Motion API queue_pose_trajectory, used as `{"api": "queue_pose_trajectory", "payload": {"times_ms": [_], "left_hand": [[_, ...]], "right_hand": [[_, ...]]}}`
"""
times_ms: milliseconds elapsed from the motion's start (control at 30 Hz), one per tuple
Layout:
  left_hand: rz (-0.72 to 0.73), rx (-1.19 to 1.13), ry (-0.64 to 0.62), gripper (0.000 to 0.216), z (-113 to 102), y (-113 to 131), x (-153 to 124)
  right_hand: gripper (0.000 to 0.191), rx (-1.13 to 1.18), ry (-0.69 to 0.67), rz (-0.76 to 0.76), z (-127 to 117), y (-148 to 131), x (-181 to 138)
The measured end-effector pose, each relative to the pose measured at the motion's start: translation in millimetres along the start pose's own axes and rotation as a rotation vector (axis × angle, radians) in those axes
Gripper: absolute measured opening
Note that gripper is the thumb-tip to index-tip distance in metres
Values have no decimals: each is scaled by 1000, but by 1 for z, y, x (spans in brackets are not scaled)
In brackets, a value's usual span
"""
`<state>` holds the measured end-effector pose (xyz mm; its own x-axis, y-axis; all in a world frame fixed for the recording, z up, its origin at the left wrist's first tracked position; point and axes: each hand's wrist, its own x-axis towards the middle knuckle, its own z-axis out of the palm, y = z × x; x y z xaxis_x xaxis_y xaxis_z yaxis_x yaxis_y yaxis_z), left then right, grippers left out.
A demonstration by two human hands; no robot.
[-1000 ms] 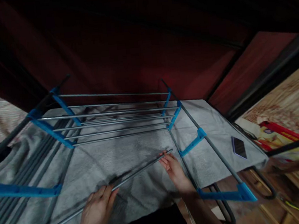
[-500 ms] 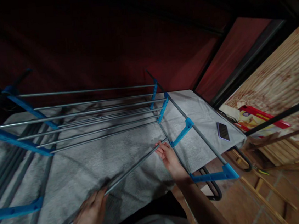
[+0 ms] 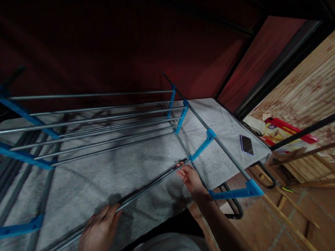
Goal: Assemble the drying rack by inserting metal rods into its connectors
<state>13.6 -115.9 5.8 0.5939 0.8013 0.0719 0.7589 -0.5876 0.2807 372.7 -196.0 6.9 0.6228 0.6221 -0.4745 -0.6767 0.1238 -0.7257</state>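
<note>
Both my hands are closed round a long grey metal rod (image 3: 150,187) that slants across the front of a half-built rack. My left hand (image 3: 99,230) grips it low at centre-left, fingers wrapped over the top. Near its far right end, my right hand (image 3: 190,178) pinches it with the fingertips. That end lies close to the lower tip of a blue plastic bracket (image 3: 202,146); I cannot tell whether it is seated there. Behind, several metal rods (image 3: 110,121) run between blue brackets on the left and right. Another blue bracket (image 3: 237,192) sits lower right, and one (image 3: 15,231) lower left.
The rack lies on a table covered with grey cloth (image 3: 124,166). A phone (image 3: 246,145) lies at the table's right. Beyond it are a red and yellow box (image 3: 287,129) and a wooden frame (image 3: 290,208) on the tiled floor. Several dark tubes (image 3: 14,177) lie at left.
The rod and my right hand have moved slightly right and down, bringing the rod's end up to the blue bracket. Both hands keep their hold. The view has shifted a little.
</note>
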Motion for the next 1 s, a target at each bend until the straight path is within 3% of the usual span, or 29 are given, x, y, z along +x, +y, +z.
{"api": "queue_pose_trajectory", "payload": {"times_ms": [133, 400, 667, 867, 1000], "left_hand": [[-33, -3, 19, 38, 10, -11, 1], [0, -8, -61, 41, 1, -6, 13], [-43, -31, 60, 40, 3, -34, -2], [-92, 39, 90, 43, -6, -34, -8], [-49, 41, 82, 45, -1, -29, -7]], "right_hand": [[26, -21, 5, 23, -6, -1, -2], [26, -73, 4, 56, -39, 2, -6], [34, -46, -28, 39, -7, 13, 12], [36, -25, -72, 52, 2, 9, 11], [34, -34, -96, 50, 9, 12, 2]]}}
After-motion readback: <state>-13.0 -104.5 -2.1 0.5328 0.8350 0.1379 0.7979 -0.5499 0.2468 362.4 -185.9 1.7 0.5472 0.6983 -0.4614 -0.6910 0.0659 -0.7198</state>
